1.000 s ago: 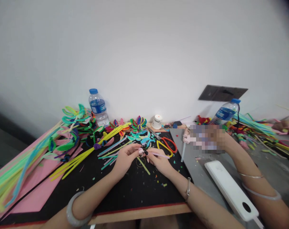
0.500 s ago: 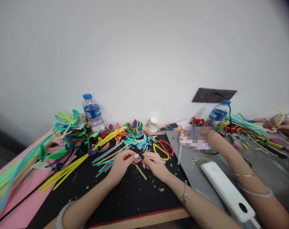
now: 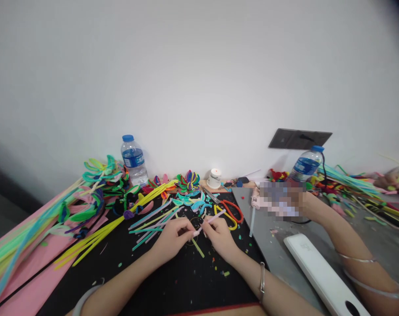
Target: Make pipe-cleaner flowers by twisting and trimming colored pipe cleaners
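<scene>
A short pale pink pipe cleaner [image 3: 218,215] is pinched between the fingertips of my right hand [image 3: 219,237], one end sticking out up and to the right. My left hand [image 3: 175,237] is closed in a pinch at its other end, the fingertips of both hands nearly meeting. Beneath them a yellow-green pipe cleaner piece [image 3: 198,248] lies on the black mat [image 3: 160,281]. Cut blue, lilac and green pipe cleaners [image 3: 146,232] lie just left of my left hand. Scissors [image 3: 232,213] with red and yellow handles rest beyond my right hand.
Pipe-cleaner flowers [image 3: 189,180] and yellow stems [image 3: 97,239] lie at the back and left. Two water bottles [image 3: 133,160] [image 3: 306,164] and a white tub [image 3: 214,179] stand near the wall. At right are a co-worker's forearm [image 3: 334,232] and a white power bank-like device [image 3: 318,267].
My hands have drawn slightly apart, and the pink pipe cleaner now tilts up to the right instead of lying nearly level. The whole view has shifted slightly.
</scene>
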Available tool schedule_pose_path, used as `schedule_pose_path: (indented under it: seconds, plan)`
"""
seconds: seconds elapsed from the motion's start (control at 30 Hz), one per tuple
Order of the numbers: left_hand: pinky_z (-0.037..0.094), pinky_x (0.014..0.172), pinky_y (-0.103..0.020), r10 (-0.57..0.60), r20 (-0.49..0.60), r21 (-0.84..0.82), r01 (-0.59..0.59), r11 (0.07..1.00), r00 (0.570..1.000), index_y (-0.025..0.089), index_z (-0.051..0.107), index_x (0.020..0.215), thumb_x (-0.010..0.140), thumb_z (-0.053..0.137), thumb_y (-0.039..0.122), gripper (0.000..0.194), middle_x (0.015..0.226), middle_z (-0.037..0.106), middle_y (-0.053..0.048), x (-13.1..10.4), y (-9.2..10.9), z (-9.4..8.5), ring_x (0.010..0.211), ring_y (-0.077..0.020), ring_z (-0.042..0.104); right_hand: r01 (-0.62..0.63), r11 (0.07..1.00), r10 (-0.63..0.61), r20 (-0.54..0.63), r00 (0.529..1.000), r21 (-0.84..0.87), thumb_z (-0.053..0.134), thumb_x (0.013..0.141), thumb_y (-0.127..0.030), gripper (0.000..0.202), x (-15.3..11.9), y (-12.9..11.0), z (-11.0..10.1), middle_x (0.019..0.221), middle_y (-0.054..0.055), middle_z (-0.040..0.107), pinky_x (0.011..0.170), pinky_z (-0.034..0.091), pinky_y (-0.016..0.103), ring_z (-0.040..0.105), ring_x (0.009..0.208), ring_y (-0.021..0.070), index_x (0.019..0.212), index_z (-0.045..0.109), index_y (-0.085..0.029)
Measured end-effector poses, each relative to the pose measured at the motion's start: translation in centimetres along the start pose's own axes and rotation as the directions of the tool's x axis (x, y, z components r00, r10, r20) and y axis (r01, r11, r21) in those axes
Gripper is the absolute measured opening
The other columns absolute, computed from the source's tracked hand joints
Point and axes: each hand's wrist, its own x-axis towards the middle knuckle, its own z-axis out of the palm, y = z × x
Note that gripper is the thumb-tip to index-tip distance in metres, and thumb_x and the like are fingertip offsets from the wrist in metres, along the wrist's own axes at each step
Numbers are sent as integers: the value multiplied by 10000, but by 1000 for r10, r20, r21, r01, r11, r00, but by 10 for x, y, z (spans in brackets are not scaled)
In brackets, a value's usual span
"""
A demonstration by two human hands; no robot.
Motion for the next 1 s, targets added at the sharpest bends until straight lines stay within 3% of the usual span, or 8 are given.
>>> schedule_pose_path:
  seconds: [0.2,0.43,0.57,0.7,1.0]
  plan:
    - [345,621,-224,93,90,97,-102,990,992,154,585,607,796,594,217,200,600,549,30,-2,-3,5,604,-117,494,65,988,-62,26,998,-139,441,837,-241,347,-1,0,3,488,-44,374,487,270,213,349,472,87,500,404,-169]
    - [335,587,-216,96,183,139,-122,983,978,146,547,592,782,588,179,198,621,521,27,-3,-7,8,589,-109,475,238,953,-211,151,966,-189,435,875,-222,332,-5,7,8,551,-11,519,533,329,201,483,523,98,556,502,-156]
    - [341,578,-218,79,80,102,-87,991,994,153,552,597,780,589,207,195,591,509,29,-2,-7,9,579,-114,466,204,956,-190,84,978,-213,435,869,-215,336,-1,6,4,529,-12,499,528,322,214,467,508,105,541,487,-160]
    - [356,533,-210,-11,6,-71,11,997,1000,154,598,716,800,564,260,139,655,540,13,0,-9,8,578,-118,487,164,972,-161,33,986,-167,435,859,-195,319,3,1,-2,552,-11,502,559,331,229,463,530,111,544,475,-163]
    - [402,540,-223,-91,-47,-218,79,973,995,151,608,755,801,556,332,194,662,579,5,3,-10,3,562,-124,517,102,995,-100,72,992,-21,396,909,-271,326,4,3,-2,554,-33,431,526,313,225,414,518,106,618,501,-168]
